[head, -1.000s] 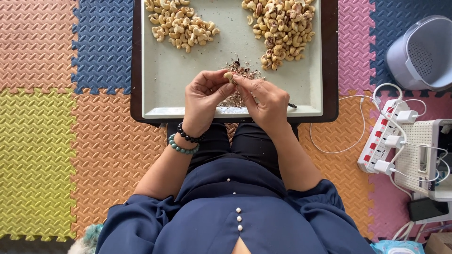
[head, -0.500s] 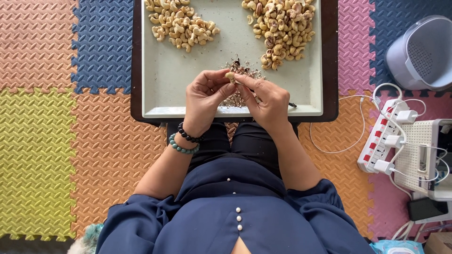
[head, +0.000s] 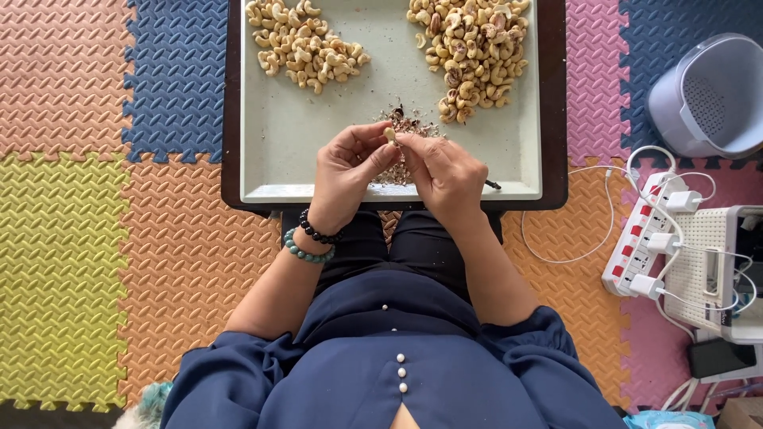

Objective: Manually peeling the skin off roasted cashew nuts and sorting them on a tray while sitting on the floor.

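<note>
My left hand and my right hand meet over the near part of a pale tray, both pinching one pale cashew nut between the fingertips. Right under the hands lies a small heap of brown skin flakes. A pile of light peeled cashews lies at the tray's far left. A bigger pile of darker, brown-skinned cashews lies at the far right. A thin dark tool tip pokes out beside my right hand.
The tray rests on a dark low table above my knees. Coloured foam mats cover the floor. At the right are a power strip with white plugs and cables, a white box and a grey plastic basket.
The hands keep working the same nut with only small finger shifts. The view has slid slightly, so everything sits a little lower and to the left.
</note>
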